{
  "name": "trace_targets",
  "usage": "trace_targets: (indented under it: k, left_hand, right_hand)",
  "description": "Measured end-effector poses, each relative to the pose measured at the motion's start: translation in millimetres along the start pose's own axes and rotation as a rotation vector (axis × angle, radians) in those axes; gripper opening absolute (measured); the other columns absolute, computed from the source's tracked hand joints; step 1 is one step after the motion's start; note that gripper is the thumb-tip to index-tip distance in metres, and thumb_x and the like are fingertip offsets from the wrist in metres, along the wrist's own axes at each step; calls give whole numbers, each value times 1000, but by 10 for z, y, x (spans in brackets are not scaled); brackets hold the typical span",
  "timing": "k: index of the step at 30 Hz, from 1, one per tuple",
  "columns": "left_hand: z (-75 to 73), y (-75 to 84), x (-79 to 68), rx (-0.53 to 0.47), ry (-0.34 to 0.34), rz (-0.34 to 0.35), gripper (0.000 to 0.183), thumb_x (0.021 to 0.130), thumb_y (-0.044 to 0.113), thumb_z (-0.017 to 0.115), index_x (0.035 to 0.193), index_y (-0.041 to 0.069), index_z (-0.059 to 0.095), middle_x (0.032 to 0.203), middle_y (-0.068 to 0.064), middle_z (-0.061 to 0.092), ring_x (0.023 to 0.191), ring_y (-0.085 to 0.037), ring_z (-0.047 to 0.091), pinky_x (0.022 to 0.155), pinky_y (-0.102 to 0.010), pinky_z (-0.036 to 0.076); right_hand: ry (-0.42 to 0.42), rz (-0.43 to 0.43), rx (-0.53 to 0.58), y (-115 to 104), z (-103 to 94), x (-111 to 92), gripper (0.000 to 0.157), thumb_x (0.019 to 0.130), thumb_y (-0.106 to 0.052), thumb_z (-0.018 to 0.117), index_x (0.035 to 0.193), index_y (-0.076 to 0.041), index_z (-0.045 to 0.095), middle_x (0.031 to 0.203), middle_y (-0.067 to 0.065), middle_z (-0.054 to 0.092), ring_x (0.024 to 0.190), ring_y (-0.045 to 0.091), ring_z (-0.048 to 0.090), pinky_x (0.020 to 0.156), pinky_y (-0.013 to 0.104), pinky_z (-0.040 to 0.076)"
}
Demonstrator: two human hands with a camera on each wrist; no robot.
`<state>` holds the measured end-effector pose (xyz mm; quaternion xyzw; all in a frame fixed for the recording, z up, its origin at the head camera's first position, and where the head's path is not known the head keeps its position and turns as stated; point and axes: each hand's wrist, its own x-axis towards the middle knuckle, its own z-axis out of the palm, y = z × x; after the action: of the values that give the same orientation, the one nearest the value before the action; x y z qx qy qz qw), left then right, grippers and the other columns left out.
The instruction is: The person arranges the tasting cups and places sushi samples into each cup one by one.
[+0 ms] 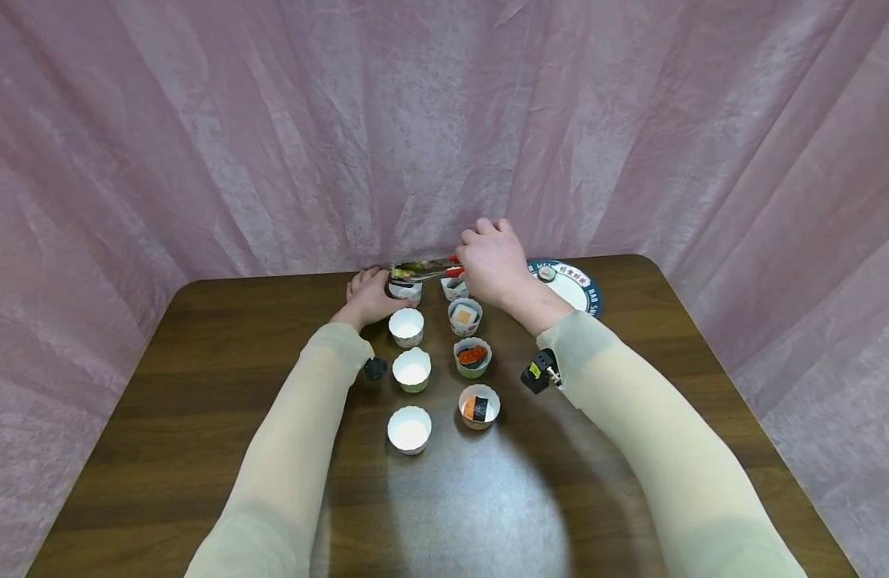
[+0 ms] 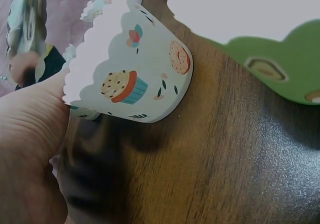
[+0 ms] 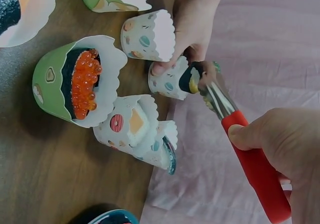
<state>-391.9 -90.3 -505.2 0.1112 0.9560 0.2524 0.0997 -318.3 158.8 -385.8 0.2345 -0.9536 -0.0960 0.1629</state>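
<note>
At the far end of the left row, my left hand (image 1: pixel 371 299) holds a white patterned paper cup (image 3: pixel 167 81) by its side, the thumb along its wall. My right hand (image 1: pixel 493 263) grips tongs with red handles (image 3: pixel 255 171) and metal arms. Between the tong tips is a sushi piece (image 3: pixel 191 80) with dark seaweed, yellow filling and some green. It overlaps the mouth of the held cup in the right wrist view. In the left wrist view, a cupcake-print cup (image 2: pixel 130 69) stands beside my left hand.
Nearer in the left row stand a green cup (image 1: pixel 412 384) and a pale cup (image 1: pixel 409 443). The right row's cups contain sushi, including orange roe sushi (image 3: pixel 85 84) and an egg-topped piece (image 1: pixel 464 315). A blue-rimmed plate (image 1: pixel 593 295) bearing a sushi piece lies behind my right forearm. Pink curtain (image 1: pixel 444 120) hangs behind the table.
</note>
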Motion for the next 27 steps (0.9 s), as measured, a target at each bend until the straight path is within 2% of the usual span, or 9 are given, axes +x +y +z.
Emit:
trace_targets:
  k: [7, 15, 23, 27]
  left_hand:
    - [-4, 0, -18, -26, 9, 10, 79, 89, 52, 74, 146, 7, 44, 163, -20, 21, 151, -44, 5, 120, -62, 1]
    - [-10, 9, -30, -38, 16, 4, 73, 89, 51, 75, 141, 7, 48, 162, -19, 23, 150, -44, 6, 120, -61, 1]
    - [-13, 11, -30, -39, 28, 13, 68, 88, 48, 77, 137, 9, 51, 161, -19, 26, 150, -44, 8, 119, -61, 2]
    - [-12, 12, -37, -32, 25, 15, 68, 89, 48, 77, 139, 9, 51, 161, -19, 26, 150, -44, 8, 119, -62, 3]
  right_hand:
    - [-7, -27, -41, -30, -36, 25, 14, 94, -19, 67, 97, -13, 79, 96, 4, 63, 98, 29, 48, 87, 46, 37]
    - [2, -66, -76, -87, -45, 74, 14, 93, -14, 66, 90, -14, 79, 94, 4, 64, 96, 28, 48, 84, 45, 36]
    - [-18, -53, -93, -104, -101, 87, 16, 96, -15, 63, 96, -14, 80, 96, 4, 63, 96, 28, 47, 84, 43, 35]
    - [-52, -30, -72, -65, -144, 47, 15, 97, -21, 67, 101, -13, 79, 99, 3, 61, 97, 28, 45, 87, 44, 34]
